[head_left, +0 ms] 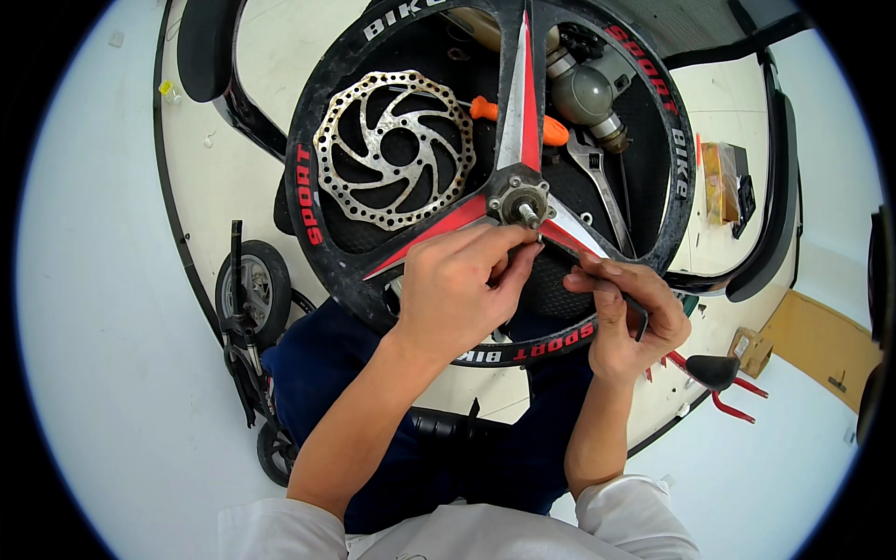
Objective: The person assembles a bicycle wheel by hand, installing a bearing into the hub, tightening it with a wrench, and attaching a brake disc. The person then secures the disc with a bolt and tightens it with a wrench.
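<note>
A black bicycle wheel (pixel 313 121) with red and silver spokes lies flat in front of me, its hub (pixel 523 198) and axle facing up. Beside the axle, my left hand (pixel 462 289) pinches a small pale metal piece (pixel 539 240) between thumb and forefinger; most of it is hidden. My right hand (pixel 630 317), just right of the hub, is closed round a black hex key (pixel 640 322) whose bent end shows between the fingers. A silver brake disc (pixel 425 149) with a perforated rim lies in the wheel's left opening, apart from the hub.
Through the wheel's openings I see an orange-handled screwdriver (pixel 553 131), an adjustable wrench (pixel 597 177) and a grey metal power tool (pixel 586 93). Black armrests (pixel 207 47) flank the wheel. A small-wheeled bike (pixel 254 285) stands at left; cardboard boxes (pixel 749 351) lie at right.
</note>
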Demonstrator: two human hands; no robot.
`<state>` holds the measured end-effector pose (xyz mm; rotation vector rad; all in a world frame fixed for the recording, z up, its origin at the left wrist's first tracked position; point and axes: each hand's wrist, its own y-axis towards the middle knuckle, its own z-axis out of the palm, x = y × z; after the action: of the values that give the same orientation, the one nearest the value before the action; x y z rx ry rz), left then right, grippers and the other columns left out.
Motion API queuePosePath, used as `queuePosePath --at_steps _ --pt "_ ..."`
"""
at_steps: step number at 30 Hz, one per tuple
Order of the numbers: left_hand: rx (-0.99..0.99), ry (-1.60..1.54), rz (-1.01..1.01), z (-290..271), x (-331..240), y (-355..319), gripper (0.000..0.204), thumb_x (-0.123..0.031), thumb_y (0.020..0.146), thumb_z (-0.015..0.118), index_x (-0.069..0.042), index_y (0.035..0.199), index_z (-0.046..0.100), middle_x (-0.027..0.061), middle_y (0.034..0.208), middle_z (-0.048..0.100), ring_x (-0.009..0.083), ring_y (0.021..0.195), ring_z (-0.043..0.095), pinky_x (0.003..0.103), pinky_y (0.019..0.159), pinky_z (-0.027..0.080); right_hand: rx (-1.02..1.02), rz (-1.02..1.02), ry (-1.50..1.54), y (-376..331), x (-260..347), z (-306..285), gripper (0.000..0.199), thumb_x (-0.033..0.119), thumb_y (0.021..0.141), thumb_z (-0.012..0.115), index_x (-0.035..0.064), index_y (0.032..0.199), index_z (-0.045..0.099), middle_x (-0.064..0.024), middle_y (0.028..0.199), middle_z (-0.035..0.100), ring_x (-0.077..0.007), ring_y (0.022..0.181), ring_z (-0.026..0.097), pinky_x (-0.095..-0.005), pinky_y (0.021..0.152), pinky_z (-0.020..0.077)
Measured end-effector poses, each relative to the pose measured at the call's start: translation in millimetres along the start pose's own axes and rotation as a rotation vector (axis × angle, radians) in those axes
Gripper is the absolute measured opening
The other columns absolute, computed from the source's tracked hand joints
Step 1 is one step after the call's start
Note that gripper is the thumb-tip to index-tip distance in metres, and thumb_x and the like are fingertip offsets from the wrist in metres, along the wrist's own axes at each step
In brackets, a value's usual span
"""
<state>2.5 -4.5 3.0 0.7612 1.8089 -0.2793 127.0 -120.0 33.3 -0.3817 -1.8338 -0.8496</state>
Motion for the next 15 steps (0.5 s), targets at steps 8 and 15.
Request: queuePosePath --at_steps 8,15 --pt "0.005 0.013 -0.003 0 -2 0 0.015 -0.006 0.078 0.078 -0.006 0.091 0.072 0.0034 0.062 0.057 0.0178 0.048 0.054 0.031 0.046 0.042 0.008 -0.011 0.03 1 3 0 0.015 -0.008 0.083 0.073 -0.0103 0.098 0.068 -0.0238 0.089 0.073 -0.0281 0.075 0.076 -0.0326 0.068 0.0617" --pt "-0.014 0.047 0.058 0 2 0 0.015 -0.006 0.077 0.078 -0.006 0.09 0.07 0.0036 0.063 0.059 0.0185 0.051 0.056 0.032 0.047 0.043 0.07 -0.091 -0.055 1 7 5 0.018 -0.013 0.075 0.076 -0.0109 0.092 0.069 -0.0227 0.087 0.073 -0.0297 0.078 0.076 -0.0345 0.07 0.0626"
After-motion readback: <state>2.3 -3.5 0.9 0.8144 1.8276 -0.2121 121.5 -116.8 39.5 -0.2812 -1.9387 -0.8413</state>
